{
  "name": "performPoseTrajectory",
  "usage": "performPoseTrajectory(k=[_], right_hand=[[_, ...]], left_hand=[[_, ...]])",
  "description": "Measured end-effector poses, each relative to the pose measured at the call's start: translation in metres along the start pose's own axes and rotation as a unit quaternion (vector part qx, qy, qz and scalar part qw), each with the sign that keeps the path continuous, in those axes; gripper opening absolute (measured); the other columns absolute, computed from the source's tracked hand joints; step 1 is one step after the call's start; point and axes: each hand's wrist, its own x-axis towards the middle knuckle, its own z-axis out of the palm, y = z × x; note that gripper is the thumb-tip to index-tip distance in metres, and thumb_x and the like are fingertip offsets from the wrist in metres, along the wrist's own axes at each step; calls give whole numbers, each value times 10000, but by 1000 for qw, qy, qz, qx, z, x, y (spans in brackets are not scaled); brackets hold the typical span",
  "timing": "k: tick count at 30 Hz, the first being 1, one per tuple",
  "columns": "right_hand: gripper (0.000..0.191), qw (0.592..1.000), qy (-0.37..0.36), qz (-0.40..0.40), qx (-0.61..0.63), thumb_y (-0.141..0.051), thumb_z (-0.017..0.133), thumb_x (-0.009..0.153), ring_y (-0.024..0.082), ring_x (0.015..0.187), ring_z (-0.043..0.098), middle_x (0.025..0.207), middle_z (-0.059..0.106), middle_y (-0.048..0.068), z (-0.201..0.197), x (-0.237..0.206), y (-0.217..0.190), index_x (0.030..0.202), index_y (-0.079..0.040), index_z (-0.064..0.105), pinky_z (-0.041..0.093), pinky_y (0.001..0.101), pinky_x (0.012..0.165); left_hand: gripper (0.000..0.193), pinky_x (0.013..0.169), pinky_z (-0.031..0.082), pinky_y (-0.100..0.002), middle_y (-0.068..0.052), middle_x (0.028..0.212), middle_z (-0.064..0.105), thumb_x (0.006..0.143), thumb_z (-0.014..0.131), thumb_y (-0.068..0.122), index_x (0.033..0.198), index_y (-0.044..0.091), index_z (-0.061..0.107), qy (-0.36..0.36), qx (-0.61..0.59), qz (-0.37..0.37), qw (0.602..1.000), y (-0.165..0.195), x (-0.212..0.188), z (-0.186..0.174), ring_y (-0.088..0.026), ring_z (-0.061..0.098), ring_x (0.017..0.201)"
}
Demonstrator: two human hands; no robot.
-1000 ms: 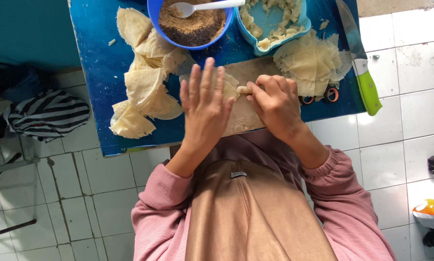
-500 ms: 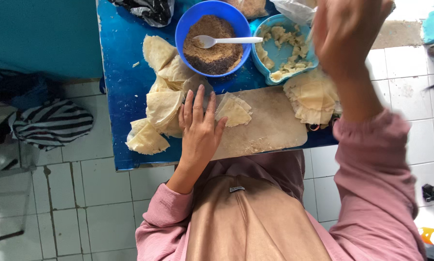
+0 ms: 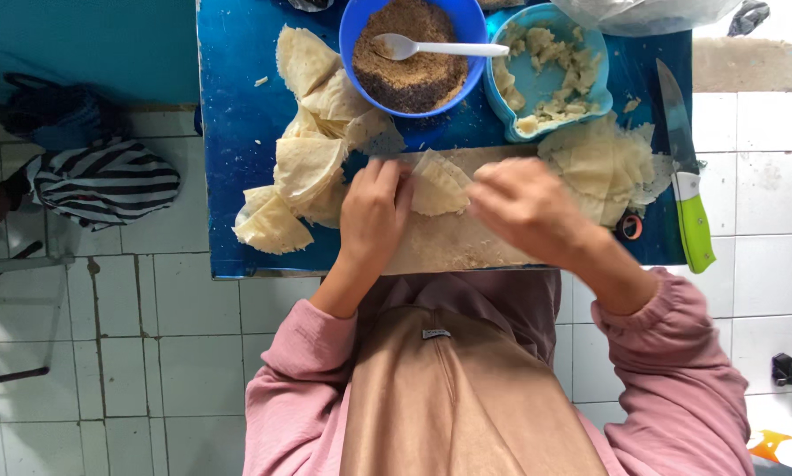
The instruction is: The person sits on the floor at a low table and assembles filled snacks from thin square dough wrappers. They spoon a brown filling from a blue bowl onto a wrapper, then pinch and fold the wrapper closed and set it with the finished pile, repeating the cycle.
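One folded wrapper (image 3: 438, 185) lies on the wooden board (image 3: 466, 242), pinned at its left edge by the left hand (image 3: 374, 207), fingers flat. The right hand (image 3: 524, 207) hovers just right of it, blurred, loosely spread, holding nothing. Beyond the board stand two blue bowls: one with brown filling (image 3: 411, 55) and one white spoon (image 3: 444, 47), one with dough scraps (image 3: 550, 75). One green-handled knife (image 3: 687, 189) lies right of the board.

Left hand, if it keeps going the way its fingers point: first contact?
The left hand points up the board, away from the body. First in line looks like the blue bowl of brown crumbs, though the folded pastry beside its fingertips is close; depth is unclear.
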Motion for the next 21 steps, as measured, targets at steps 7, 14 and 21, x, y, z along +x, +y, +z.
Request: performPoseTrajectory(k=[7,14,21], right_hand=[[268,997,-73,-12,29,-78,694,728,277,973,634,1038,627,92,6,15,-12,990,-33,663,502,393,868],[244,993,-92,73,26,-35,681,787,297,1014,657,1091,661,124,-28,-25,-33,1030,-37,652,503,411,889],[252,981,85,163,55,25,676,1015,359,1091,655,1194,665,177,-35,-18,-14,1265,22,642,515,440,956]], left_hand=[[86,780,518,-444,-94,952,660,913,701,124,974,70,672,5,-4,-41,999,1,10,3,-337,647,931],[94,783,509,-443,-110,964,628,949,692,141,987,67,650,30,64,-4,997,-1,7,11,-335,629,921],[182,725,483,-445,-107,924,585,928,716,231,938,86,608,1,114,53,992,38,-32,30,-309,599,865]])
